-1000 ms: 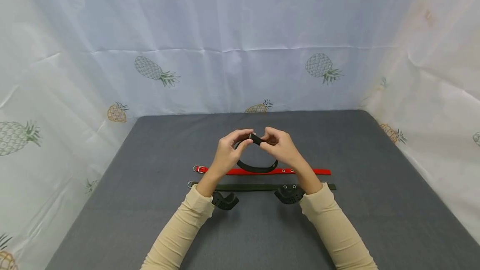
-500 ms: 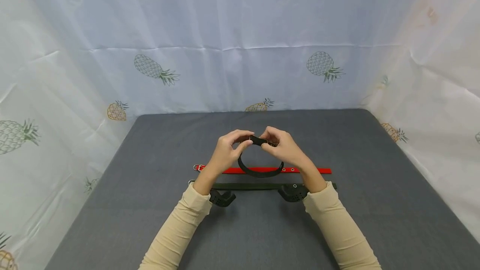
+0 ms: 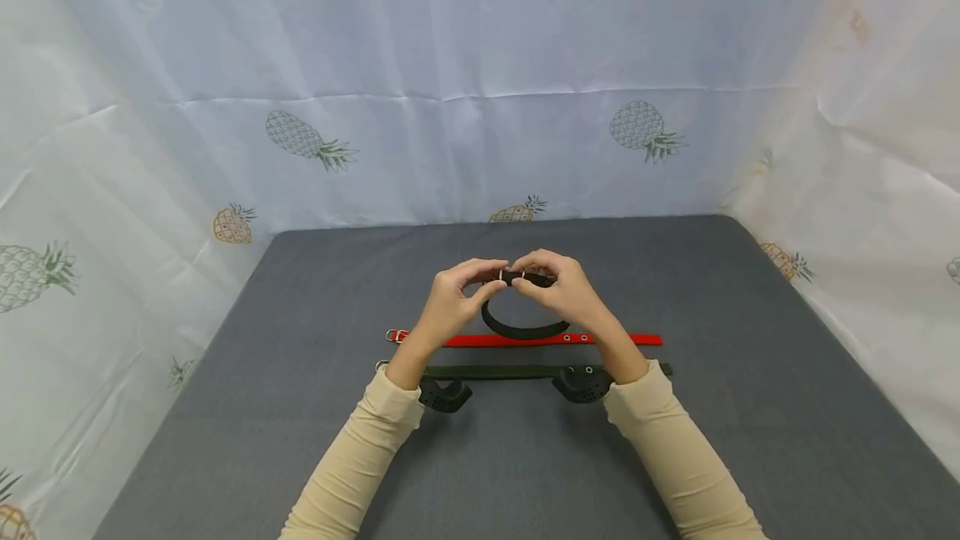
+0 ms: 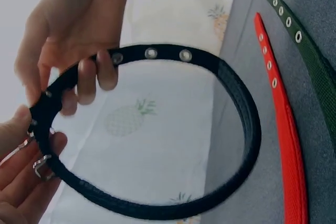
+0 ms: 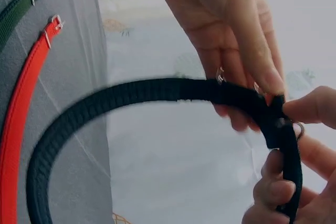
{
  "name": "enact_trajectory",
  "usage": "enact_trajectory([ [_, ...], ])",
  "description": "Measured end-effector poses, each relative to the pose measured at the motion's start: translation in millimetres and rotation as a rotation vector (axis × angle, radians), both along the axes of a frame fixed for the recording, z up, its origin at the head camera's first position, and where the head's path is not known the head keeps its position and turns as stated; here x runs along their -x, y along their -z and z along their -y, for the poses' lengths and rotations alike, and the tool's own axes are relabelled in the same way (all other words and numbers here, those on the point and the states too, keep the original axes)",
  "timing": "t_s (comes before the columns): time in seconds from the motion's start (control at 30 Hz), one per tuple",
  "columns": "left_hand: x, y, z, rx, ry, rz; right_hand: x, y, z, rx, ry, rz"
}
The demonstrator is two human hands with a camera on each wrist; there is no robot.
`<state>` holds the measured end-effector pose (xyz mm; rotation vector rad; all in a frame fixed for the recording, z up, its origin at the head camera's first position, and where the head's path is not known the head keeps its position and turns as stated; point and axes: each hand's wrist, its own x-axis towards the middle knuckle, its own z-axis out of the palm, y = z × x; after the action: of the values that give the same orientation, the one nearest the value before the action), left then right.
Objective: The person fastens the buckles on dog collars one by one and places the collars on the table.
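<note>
A black dog collar (image 3: 525,332) is held up above the table, bent into a loop. My left hand (image 3: 456,294) pinches its metal-fitted end between thumb and fingers, and a metal fitting (image 4: 42,166) shows there in the left wrist view. From the other side my right hand (image 3: 561,286) grips the end with metal eyelets (image 4: 151,53). In the right wrist view the two ends overlap between the hands, and a small metal ring (image 5: 299,130) sticks out beside the right fingers. Fingers partly hide where the strap ends meet.
Below the loop, a red collar (image 3: 480,341) lies straight across the grey table (image 3: 337,290). Nearer to me lies a dark green collar (image 3: 495,372), parallel to it. Black perforated wrist pieces (image 3: 445,396) hang under both wrists. A white pineapple-print cloth (image 3: 465,157) surrounds the table.
My right fingers have shifted left, closer to the left fingertips. The hanging part of the loop has swung slightly right and opened rounder. The left hand stays nearly still; red and green collars are unmoved.
</note>
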<state>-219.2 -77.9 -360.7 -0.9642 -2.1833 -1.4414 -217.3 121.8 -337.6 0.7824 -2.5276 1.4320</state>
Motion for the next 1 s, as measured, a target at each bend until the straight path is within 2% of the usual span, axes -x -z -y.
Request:
enact_trajectory([
  [0.2, -1.1, -0.4, -2.3, -0.077, 0.003, 0.037, -1.5, 0.3, 3.5, 0.0, -0.005, -0.018],
  [0.33, -1.8, -1.0, -2.5, -0.143, 0.024, 0.096, -2.2, -0.4, 3.9, 0.042, -0.034, 0.022],
  [0.43, -2.2, -1.6, -1.6, -0.168, 0.04, 0.109, -1.1, -0.3, 3.2, 0.082, -0.046, 0.066],
  [0.7, -1.8, -1.8, -2.3, -0.171, 0.007, 0.03, -0.8, 1.2, 3.4, 0.111, -0.087, 0.131],
  [1.0, -2.9, -1.2, -4.7, -0.163, -0.05, -0.029, -1.0, 3.0, 7.3, 0.142, -0.052, 0.11],
])
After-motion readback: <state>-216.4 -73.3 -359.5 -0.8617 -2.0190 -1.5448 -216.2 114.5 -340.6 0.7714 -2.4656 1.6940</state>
